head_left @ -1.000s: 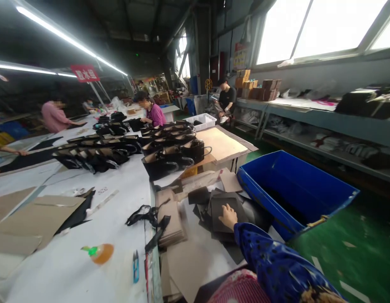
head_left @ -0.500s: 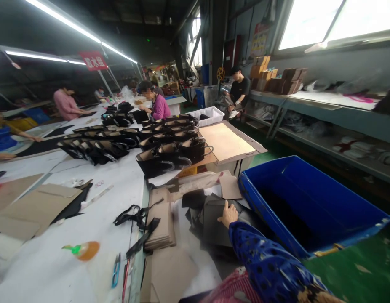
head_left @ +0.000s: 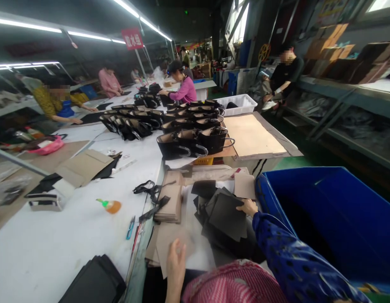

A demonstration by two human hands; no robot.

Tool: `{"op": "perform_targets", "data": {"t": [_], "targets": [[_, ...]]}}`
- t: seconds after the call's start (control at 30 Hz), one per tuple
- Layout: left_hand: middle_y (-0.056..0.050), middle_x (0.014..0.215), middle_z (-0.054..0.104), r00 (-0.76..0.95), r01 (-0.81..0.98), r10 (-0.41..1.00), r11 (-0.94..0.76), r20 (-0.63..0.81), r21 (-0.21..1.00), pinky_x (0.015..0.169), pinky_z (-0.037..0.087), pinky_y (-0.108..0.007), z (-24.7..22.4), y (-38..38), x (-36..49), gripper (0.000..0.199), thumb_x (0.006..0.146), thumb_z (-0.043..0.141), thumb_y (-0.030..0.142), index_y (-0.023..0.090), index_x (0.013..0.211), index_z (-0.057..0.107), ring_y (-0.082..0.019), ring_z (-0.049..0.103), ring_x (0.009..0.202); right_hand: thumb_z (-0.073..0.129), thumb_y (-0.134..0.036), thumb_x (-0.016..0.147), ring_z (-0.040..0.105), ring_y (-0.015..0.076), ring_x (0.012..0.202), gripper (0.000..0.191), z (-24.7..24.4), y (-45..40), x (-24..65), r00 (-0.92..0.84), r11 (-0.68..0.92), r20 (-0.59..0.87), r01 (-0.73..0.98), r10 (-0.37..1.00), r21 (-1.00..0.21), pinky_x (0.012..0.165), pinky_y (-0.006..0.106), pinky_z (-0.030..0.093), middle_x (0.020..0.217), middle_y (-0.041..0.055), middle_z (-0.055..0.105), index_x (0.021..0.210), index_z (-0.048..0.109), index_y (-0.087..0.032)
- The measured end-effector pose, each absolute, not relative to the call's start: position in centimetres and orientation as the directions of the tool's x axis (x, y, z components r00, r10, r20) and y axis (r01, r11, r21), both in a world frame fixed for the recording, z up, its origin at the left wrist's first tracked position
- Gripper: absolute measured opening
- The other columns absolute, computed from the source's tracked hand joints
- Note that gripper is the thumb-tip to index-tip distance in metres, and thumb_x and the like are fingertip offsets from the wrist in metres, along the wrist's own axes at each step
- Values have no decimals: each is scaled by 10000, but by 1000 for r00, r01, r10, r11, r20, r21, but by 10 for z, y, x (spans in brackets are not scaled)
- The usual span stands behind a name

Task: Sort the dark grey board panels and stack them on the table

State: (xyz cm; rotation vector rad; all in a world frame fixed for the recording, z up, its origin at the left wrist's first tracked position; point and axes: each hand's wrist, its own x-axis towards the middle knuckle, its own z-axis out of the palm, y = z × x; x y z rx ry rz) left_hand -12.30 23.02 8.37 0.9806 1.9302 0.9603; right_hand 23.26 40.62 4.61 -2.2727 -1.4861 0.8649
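Observation:
My right hand, in a blue dotted sleeve, has its fingers closed at the right edge of a black panel. That panel tops a loose, fanned pile of black pieces. Low in the middle, my left hand is raised over a tan sheet; its fingers are stretched out, slightly blurred, and I see nothing held. Behind it stands a neat stack of tan panels. One more tan piece lies just beyond my right hand.
A large blue bin stands to the right. On the white table are black straps, blue snips, a glue bottle and stacked black panels. Rows of black bags stand ahead; several people work beyond.
My left hand has come into view at the bottom. My right hand has gone from lying on the black pile to its right edge, and the top panel lies differently. The view has swung left.

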Motion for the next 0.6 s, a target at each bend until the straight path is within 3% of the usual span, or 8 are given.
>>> {"op": "perform_targets", "data": {"t": [0.13,0.27,0.33,0.43,0.53,0.6], "targets": [[-220,1292,622,-343,266,891,395,-296,879,963,540,-418,71,250,-81,653,720,619,590,133,1185,578,-318,602,1238,696,-328,863,604,218,1009,236,62,392,222,166,-377,-359,641,918,-668,909,426,499,1095,66,641,1017,643,-157],[-267,1540,391,-324,198,884,411,-336,890,1135,403,-432,71,253,-62,917,645,758,482,80,1396,420,-342,369,1460,762,-338,685,605,194,802,225,92,350,200,-144,-243,-333,432,932,-868,744,328,503,808,4,639,775,618,-191],[-277,1490,463,-280,137,881,429,-380,893,1127,415,-436,78,250,-63,948,604,799,493,62,1373,452,-360,440,1412,767,-366,663,609,183,730,248,106,326,185,-276,-212,-306,325,911,-922,672,299,500,751,-7,638,737,600,-199],[-236,1124,729,-152,37,871,477,-466,878,974,544,-437,95,240,-70,754,614,784,571,55,1144,639,-364,692,1089,742,-432,707,638,188,724,296,115,308,168,-352,-202,-288,262,890,-944,659,297,517,792,-2,667,868,632,-209],[-185,919,777,-108,-41,824,556,-557,830,866,594,-444,111,221,-79,623,640,770,596,80,986,715,-364,737,935,564,-523,867,674,221,952,450,105,325,169,-311,-205,-309,325,898,-923,809,335,534,1062,51,696,1200,610,-224],[-161,881,780,-210,-59,781,590,-588,805,851,603,-451,116,204,-86,532,627,792,554,110,914,733,-368,737,929,442,-515,946,611,242,1166,541,88,347,182,-209,-238,-357,440,910,-866,960,381,488,1294,107,617,1387,489,-205]]}}
